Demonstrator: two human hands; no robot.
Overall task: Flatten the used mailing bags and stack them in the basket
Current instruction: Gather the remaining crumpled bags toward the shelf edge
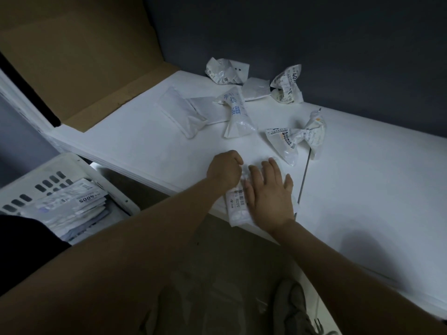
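A white mailing bag (236,209) with a printed label lies at the near edge of the white table (362,180). My right hand (268,192) rests flat on it, fingers spread. My left hand (225,169) is closed on the bag's far end. Several crumpled mailing bags lie further back: one with blue print (235,112), a labelled one (294,141), a plain one (183,112), and more by the wall (227,71), (287,84). The white basket (116,197) stands low at the left, with a stack of flattened bags (75,209) in it.
A brown cardboard sheet (79,56) leans at the back left. A thin metal rod (305,170) lies on the table right of my hands. A dark wall backs the table. Shoes and floor show below the table edge.
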